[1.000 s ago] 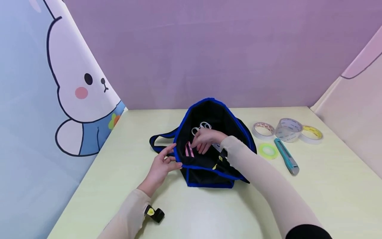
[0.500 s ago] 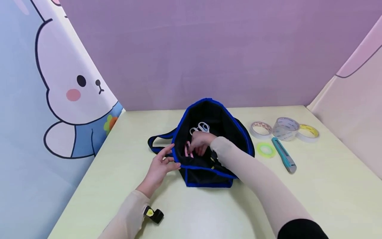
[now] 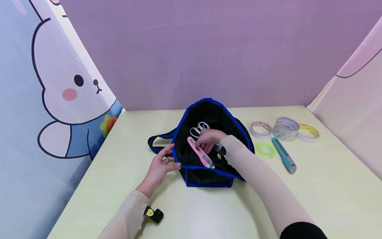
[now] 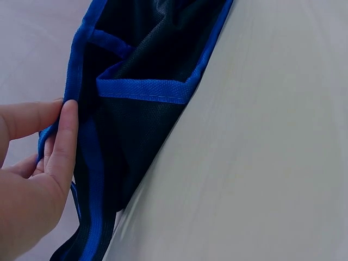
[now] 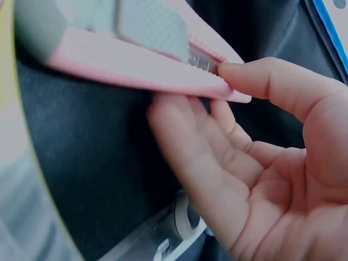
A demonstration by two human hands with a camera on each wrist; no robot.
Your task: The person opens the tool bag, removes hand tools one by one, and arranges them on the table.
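Observation:
A black bag with blue trim (image 3: 211, 183) stands with its mouth spread toward me. My left hand (image 3: 159, 169) pinches the left edge of its opening; in the left wrist view the thumb and fingers (image 4: 66, 128) lie on either side of the blue binding. Inside the bag, my right hand (image 3: 210, 139) pinches a pink utility knife (image 3: 199, 152). The right wrist view shows the thumb on the upper side of the knife (image 5: 130, 70) and fingers beneath it. White-handled scissors (image 3: 199, 129) lie in the bag behind my right hand, their blades hidden.
On the table right of the bag lie a teal utility knife (image 3: 284, 155), a green tape roll (image 3: 266, 150), and clear and white tape rolls (image 3: 285, 129). A bag strap (image 3: 153, 142) loops out left. A purple backdrop (image 3: 191, 53) rises behind the table.
The pink utility knife, earlier mostly hidden low in the bag, is now raised and turned so its full length shows. My left hand keeps its hold on the bag's edge.

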